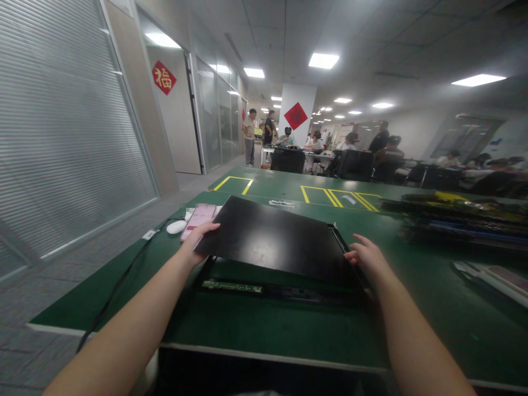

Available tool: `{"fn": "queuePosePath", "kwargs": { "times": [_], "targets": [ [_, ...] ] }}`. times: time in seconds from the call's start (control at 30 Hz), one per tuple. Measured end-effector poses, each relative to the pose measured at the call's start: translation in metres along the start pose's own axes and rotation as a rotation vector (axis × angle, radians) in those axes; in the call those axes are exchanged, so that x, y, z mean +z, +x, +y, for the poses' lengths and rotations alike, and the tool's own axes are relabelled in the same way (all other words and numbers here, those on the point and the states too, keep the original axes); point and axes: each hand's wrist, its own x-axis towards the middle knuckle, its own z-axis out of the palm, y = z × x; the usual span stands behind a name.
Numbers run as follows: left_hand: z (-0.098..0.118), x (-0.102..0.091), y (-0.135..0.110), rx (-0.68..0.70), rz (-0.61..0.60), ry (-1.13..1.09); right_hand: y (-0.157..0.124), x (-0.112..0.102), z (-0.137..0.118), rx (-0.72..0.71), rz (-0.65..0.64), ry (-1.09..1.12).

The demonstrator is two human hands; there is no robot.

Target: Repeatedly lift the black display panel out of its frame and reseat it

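Observation:
A flat black display panel (pixel 264 236) is tilted above a thin black frame (pixel 289 292) on the green table. Along the frame's near side runs a narrow green circuit board (pixel 231 286). My left hand (pixel 198 242) grips the panel's left edge, thumb on top and fingers underneath. At the right side, my right hand (pixel 368 257) is beside the frame's raised right rim, its fingers apart and fingertips close to the rim. Whether they touch it I cannot tell. The panel hides most of the frame's middle and far side.
A pink-screened phone (pixel 199 220), a white mouse-like object (pixel 176 226) and a black cable (pixel 119 278) lie at the left. Dark stacked parts (pixel 466 220) stand at the right, near a pale flat device (pixel 495 278). Yellow tape outlines (pixel 330 197) mark the far table. People work behind.

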Motion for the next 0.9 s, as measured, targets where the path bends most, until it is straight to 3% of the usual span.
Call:
{"fn": "queuePosePath", "kwargs": {
  "times": [0.27, 0.5, 0.9],
  "targets": [
    [-0.008, 0.002, 0.000, -0.046, -0.104, 0.064, 0.014, -0.014, 0.007, -0.155, 0.055, -0.456],
    [-0.011, 0.000, 0.004, -0.054, -0.127, 0.060, 0.012, -0.014, 0.002, -0.121, 0.047, -0.715],
    [-0.012, 0.000, 0.004, -0.058, -0.109, 0.074, 0.014, -0.017, 0.002, -0.117, 0.050, -0.805]
  ]
}}
